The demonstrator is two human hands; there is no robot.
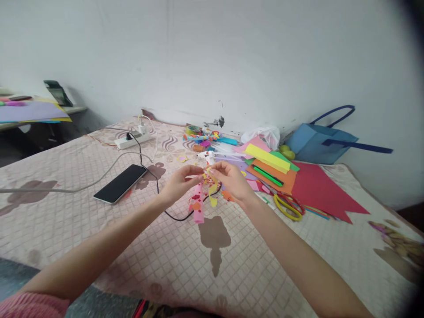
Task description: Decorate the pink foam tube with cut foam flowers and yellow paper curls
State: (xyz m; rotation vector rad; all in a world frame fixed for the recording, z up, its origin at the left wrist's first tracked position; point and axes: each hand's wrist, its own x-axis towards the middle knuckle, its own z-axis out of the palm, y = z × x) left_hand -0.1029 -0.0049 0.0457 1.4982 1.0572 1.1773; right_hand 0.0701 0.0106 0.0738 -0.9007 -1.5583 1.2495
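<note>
My left hand (pixel 183 182) and my right hand (pixel 233 181) meet over the middle of the table, thumbs and fingers pinched close together. A small piece of yellow paper (pixel 212 191) hangs from between the fingertips of my right hand. My left fingertips are closed right beside it; whether they also grip the paper is too small to tell. Just below lies a rolled pink paper tube (pixel 198 215) with red and orange pieces on it. Small paper scraps (pixel 228 196) are strewn behind and beside my fingers. A white glue gun (pixel 208 156) sits just beyond them.
A phone (pixel 121 183) lies left, near a power strip (pixel 132 140) and a black cable (pixel 179 219). To the right are yellow-handled scissors (pixel 287 208), a green pen (pixel 267 175), red paper (pixel 318 190) and other coloured sheets. A blue bag (pixel 318 143) leans by the wall.
</note>
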